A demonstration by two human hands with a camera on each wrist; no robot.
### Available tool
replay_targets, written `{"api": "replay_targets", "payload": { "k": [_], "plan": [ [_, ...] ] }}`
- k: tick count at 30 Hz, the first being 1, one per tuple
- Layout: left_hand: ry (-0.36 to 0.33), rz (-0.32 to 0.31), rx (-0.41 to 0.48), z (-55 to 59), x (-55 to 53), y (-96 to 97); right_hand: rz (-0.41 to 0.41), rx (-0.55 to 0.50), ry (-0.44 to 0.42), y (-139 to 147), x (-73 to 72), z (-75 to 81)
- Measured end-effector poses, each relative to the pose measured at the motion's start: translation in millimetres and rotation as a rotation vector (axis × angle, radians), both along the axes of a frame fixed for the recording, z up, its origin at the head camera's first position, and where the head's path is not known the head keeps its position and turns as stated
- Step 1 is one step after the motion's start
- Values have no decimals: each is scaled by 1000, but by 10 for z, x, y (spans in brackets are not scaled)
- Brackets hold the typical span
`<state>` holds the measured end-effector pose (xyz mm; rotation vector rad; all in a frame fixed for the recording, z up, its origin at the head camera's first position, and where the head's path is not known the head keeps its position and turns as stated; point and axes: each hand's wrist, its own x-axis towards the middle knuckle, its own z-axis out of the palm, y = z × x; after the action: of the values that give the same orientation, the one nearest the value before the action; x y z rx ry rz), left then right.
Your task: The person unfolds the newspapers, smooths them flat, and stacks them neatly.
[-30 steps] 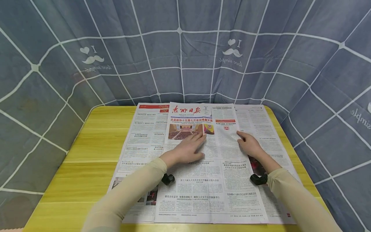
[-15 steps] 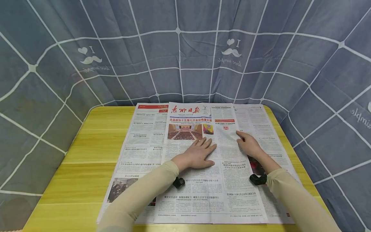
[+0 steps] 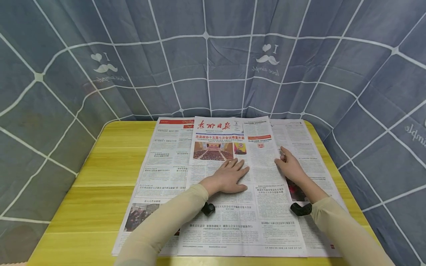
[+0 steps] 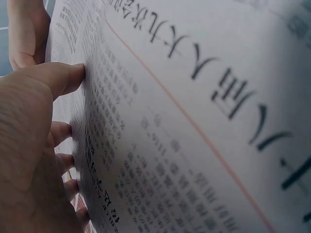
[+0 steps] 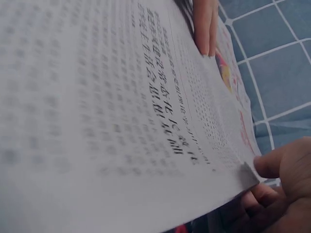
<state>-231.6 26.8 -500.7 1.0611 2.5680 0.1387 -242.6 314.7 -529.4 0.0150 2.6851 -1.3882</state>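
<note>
In the head view, a newspaper (image 3: 219, 218) with a red masthead lies on top of a wider spread newspaper (image 3: 166, 151). My left hand (image 3: 229, 176) rests on the top paper with its fingers spread, below the printed photo. At that paper's right edge, my right hand (image 3: 292, 168) has its fingers curled. In the right wrist view, the edge of the newspaper (image 5: 160, 121) runs between the thumb and bent fingers of my right hand (image 5: 291, 189), which pinch it. The left wrist view shows my left hand (image 4: 29, 126) against the newspaper (image 4: 160, 121).
A yellow wood-grain table (image 3: 90, 192) lies under the papers and shows most on the left. Grey-blue curtain (image 3: 226, 59) with a white grid hangs behind and at both sides. Each wrist carries a black device (image 3: 301, 209).
My left hand has slid right and slightly nearer me across the paper, its fingers spreading. My right hand has shifted slightly right at the edge, and its index finger has moved off the top paper.
</note>
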Motion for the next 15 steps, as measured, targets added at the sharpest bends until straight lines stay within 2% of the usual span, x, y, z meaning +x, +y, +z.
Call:
{"api": "replay_targets", "payload": {
  "k": [9,15],
  "plan": [
    [-8,3,-5,35,7,11,19,-159,-8,59,275,93],
    [-15,11,-2,22,-2,13,56,-320,-30,-17,418,178]
  ]
}}
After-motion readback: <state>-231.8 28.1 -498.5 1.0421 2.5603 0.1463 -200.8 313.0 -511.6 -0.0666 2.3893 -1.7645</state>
